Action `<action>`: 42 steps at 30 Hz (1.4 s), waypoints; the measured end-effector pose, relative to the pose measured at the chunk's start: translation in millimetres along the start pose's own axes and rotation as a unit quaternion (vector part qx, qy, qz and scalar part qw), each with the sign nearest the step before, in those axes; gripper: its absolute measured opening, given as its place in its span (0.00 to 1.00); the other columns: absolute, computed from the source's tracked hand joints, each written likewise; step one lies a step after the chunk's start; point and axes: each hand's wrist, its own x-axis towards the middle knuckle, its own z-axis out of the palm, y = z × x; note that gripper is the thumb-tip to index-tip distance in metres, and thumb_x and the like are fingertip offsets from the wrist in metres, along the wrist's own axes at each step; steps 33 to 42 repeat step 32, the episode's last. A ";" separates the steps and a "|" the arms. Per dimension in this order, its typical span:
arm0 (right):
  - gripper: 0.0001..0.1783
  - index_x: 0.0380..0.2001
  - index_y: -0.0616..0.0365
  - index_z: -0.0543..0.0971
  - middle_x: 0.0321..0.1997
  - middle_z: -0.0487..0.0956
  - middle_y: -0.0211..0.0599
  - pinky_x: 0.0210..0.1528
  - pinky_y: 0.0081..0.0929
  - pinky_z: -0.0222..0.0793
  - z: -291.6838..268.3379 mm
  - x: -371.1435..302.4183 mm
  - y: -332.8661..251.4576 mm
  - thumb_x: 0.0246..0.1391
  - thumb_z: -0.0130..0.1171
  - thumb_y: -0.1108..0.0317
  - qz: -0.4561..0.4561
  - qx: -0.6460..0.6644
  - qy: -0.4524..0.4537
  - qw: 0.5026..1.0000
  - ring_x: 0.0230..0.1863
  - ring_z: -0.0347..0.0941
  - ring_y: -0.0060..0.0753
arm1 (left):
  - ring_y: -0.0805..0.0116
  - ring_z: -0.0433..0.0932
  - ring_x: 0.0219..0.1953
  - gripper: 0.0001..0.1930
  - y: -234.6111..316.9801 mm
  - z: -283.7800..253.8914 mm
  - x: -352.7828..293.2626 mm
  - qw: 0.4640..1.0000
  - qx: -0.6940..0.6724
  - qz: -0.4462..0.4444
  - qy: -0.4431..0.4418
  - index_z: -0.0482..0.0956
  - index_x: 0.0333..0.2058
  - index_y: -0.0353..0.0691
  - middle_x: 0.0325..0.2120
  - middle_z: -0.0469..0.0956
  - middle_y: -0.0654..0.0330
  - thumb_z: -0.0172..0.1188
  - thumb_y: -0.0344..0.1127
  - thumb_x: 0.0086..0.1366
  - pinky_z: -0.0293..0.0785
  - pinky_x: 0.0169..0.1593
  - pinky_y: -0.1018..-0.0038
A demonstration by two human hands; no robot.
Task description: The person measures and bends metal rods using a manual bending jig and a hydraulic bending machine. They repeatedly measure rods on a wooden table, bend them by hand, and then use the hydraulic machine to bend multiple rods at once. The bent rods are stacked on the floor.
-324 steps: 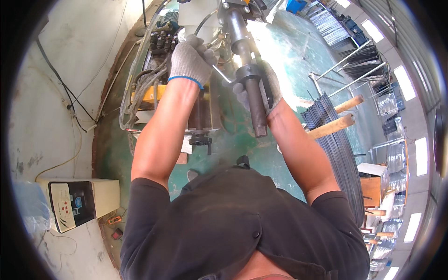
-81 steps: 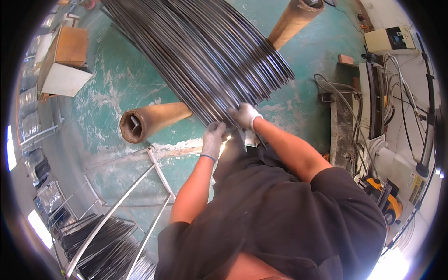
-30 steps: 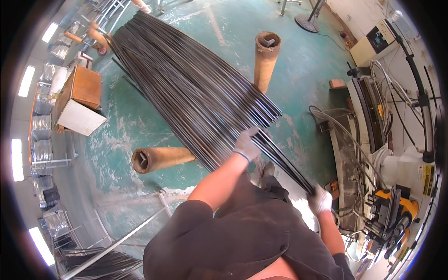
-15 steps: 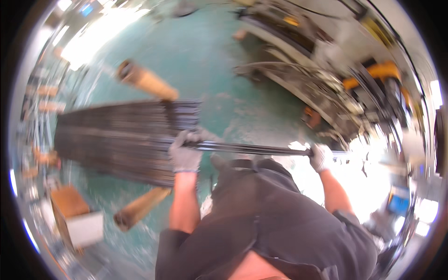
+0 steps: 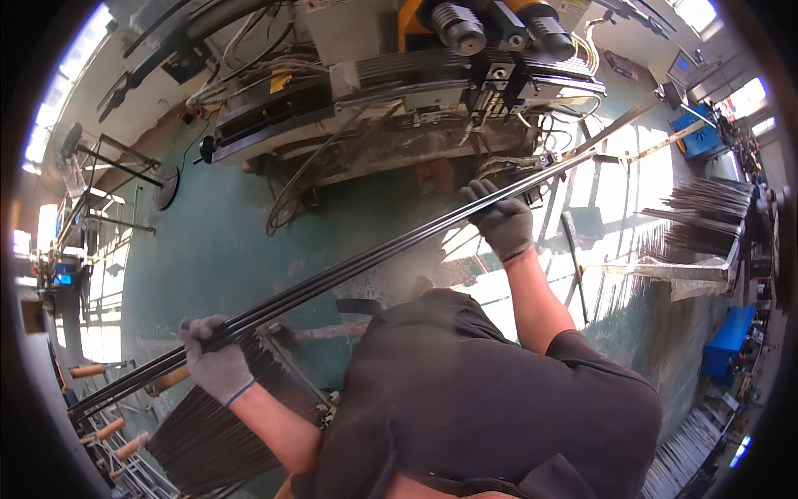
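Note:
Several long, thin dark metal rods (image 5: 357, 264) run slantwise across the view as one bundle, low at the left and high at the right. My left hand (image 5: 218, 359), in a grey glove, is closed round them toward their lower left part. Farther up the bundle my right hand (image 5: 504, 223), gloved too, grips it with the fingers curled over. The rods' upper right end lies close to the machine (image 5: 332, 166). Below my left forearm rests a wide stack of similar dark rods (image 5: 212, 428), partly hidden by that arm.
Ahead stands the long machine with motors (image 5: 457, 29), cables and a rail. A round-based stand (image 5: 166, 190) is at the left. To the right, more thin rods (image 5: 706, 212) lie on a pale frame (image 5: 657, 270), with a blue bin (image 5: 727, 341) beyond. Sunlight patches the green floor (image 5: 224, 249).
My body has turned rightward, so the machine now lies straight ahead and the stack has shifted to the lower left. Both hands have carried the rods away from the stack.

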 end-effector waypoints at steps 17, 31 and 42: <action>0.14 0.50 0.59 0.81 0.45 0.86 0.39 0.50 0.36 0.87 60.0 135.8 -144.0 0.72 0.64 0.60 -0.225 -0.119 0.114 0.960 0.46 0.84 0.38 | 0.50 0.80 0.58 0.16 -44.2 47.9 267.5 0.977 0.110 -0.071 -0.169 0.79 0.54 0.27 0.48 0.84 0.47 0.59 0.36 0.78 0.69 0.74 0.51; 0.15 0.48 0.55 0.85 0.45 0.87 0.36 0.54 0.34 0.74 161.2 230.8 -143.6 0.66 0.56 0.61 -0.336 -0.155 0.099 0.924 0.47 0.80 0.37 | 0.53 0.84 0.55 0.17 -178.5 70.3 400.3 0.978 0.117 -0.165 0.045 0.83 0.53 0.29 0.50 0.86 0.48 0.54 0.39 0.81 0.79 0.66 0.55; 0.15 0.48 0.55 0.85 0.45 0.87 0.36 0.54 0.34 0.74 157.0 235.1 -152.2 0.66 0.56 0.61 -0.340 -0.153 0.101 0.923 0.47 0.80 0.37 | 0.53 0.84 0.55 0.17 -186.4 76.0 404.5 0.978 0.117 -0.169 0.042 0.83 0.53 0.29 0.50 0.86 0.48 0.54 0.39 0.81 0.79 0.66 0.55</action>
